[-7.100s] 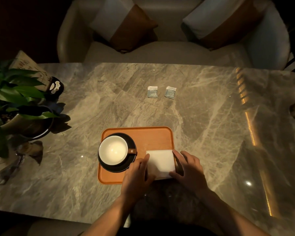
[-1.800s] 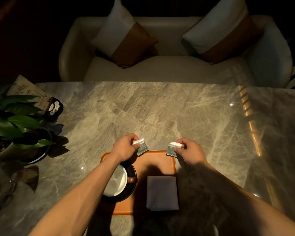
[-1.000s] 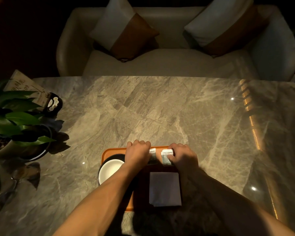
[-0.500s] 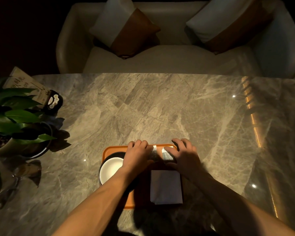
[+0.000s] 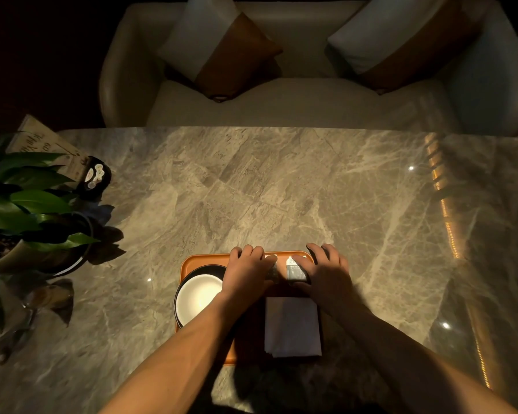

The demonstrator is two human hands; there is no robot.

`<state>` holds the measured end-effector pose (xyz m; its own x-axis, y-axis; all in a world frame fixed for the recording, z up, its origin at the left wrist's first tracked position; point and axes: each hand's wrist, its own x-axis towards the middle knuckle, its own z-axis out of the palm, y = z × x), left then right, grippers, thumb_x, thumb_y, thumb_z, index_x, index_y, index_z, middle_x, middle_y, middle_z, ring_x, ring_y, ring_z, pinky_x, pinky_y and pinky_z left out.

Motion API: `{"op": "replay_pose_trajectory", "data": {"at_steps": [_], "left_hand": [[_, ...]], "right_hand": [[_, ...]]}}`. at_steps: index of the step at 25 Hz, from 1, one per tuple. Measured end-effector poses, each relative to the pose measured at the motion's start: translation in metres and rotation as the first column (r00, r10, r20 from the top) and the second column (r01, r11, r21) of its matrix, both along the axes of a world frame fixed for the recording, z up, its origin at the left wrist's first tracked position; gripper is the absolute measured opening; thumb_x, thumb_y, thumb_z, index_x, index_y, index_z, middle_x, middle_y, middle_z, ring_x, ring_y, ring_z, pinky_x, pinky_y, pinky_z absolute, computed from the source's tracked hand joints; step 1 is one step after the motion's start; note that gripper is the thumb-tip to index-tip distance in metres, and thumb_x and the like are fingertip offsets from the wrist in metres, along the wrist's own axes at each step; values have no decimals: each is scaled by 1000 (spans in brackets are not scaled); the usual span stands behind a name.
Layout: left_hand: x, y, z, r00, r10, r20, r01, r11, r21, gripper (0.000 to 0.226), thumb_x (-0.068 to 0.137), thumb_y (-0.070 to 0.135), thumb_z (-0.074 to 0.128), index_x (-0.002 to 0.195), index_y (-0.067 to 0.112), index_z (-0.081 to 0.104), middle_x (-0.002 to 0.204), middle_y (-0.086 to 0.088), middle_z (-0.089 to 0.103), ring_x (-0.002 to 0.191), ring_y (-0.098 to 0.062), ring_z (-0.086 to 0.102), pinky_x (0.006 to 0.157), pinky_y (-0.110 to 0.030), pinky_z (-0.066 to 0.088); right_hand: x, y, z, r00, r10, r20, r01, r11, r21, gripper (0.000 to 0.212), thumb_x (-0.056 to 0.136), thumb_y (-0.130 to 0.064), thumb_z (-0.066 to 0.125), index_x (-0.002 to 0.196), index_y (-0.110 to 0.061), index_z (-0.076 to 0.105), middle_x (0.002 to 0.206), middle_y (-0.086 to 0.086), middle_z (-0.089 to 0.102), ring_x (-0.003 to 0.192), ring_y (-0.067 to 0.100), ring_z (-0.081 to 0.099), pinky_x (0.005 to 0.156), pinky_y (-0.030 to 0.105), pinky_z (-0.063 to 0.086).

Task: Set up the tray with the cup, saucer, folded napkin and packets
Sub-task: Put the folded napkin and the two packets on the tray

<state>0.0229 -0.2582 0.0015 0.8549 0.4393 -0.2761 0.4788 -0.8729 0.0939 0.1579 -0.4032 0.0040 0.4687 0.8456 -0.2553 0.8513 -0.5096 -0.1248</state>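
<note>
An orange tray (image 5: 204, 259) sits on the marble table (image 5: 281, 189) near the front edge. On its left side a white cup (image 5: 198, 297) stands on a dark saucer (image 5: 210, 268). A folded white napkin (image 5: 292, 327) lies on the tray's right front part. Two small packets lie side by side along the tray's far edge. My left hand (image 5: 245, 273) is curled over the left packet (image 5: 272, 274), hiding most of it. The right packet (image 5: 295, 268) lies flat in plain sight, and my right hand (image 5: 326, 273) rests beside it with fingers spread and its thumb touching it.
A potted plant (image 5: 27, 210) stands at the table's left edge, with a printed card (image 5: 42, 144) in a dark round holder (image 5: 95, 176) behind it. A cream sofa (image 5: 281, 97) with two cushions faces the table's far side.
Both hands carried the packets from the table onto the tray's far edge and set them down. In the last half second my right hand spread and slid right, uncovering its packet.
</note>
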Motion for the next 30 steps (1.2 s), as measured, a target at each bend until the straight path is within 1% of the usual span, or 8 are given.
{"op": "replay_pose_trajectory", "data": {"at_steps": [3,7,11,16,20,24,28,30], "left_hand": [[2,-3,-1,1000,-12,6,12,1000,9,40,84,50,63,118,32,55,110,-1,58,104,-24,50,93,-41,34],[0,0,-1,1000,-3,8,3,1000,2,44,84,50,64,122,29,55,116,0,57,109,-24,49,96,-42,33],[-2,2,-2,1000,-9,-13,9,1000,18,42,88,44,61,126,27,55,120,0,56,112,-25,48,99,-42,32],[2,-4,-1,999,-27,-26,28,999,38,33,88,41,62,119,28,57,115,0,58,107,-24,51,93,-41,36],[1,-5,-3,999,-29,-16,30,999,44,34,86,40,64,118,29,59,113,0,59,104,-24,53,90,-40,38],[2,-4,-4,1000,-22,-5,23,999,34,33,86,40,64,116,29,59,113,0,60,103,-24,53,90,-41,38],[2,-3,-5,1000,-22,14,21,999,39,32,86,42,64,114,29,59,111,1,59,102,-24,52,89,-40,37],[0,-3,-3,999,-7,36,7,1000,4,30,86,42,63,113,28,60,111,1,60,102,-24,52,90,-41,36]], "right_hand": [[-1,0,0,1000,-6,7,6,1000,-7,65,51,-55,89,107,-26,74,120,12,68,106,40,63,76,50,53],[-2,0,1,1000,-12,4,12,1000,4,67,50,-55,89,108,-27,73,119,10,68,105,38,63,75,49,53],[-3,0,1,1000,-28,-3,28,1000,-2,67,48,-54,91,107,-28,74,117,10,70,104,38,65,74,49,54],[-5,0,2,999,-37,-20,37,999,-5,66,50,-54,90,109,-29,73,120,10,69,106,37,64,77,50,54],[-4,0,2,999,-31,-21,31,999,-11,65,52,-53,90,110,-29,73,121,11,69,107,38,64,77,51,54],[-5,-1,1,1000,-28,-14,28,1000,-10,64,53,-54,89,109,-28,73,120,10,69,106,37,64,77,51,54],[-3,0,0,999,-29,-19,30,999,29,64,54,-54,88,110,-27,72,120,11,68,106,37,64,77,51,53],[-4,-2,0,999,-26,-28,27,999,29,64,56,-56,86,110,-26,72,119,11,69,105,35,64,76,49,53]]}}
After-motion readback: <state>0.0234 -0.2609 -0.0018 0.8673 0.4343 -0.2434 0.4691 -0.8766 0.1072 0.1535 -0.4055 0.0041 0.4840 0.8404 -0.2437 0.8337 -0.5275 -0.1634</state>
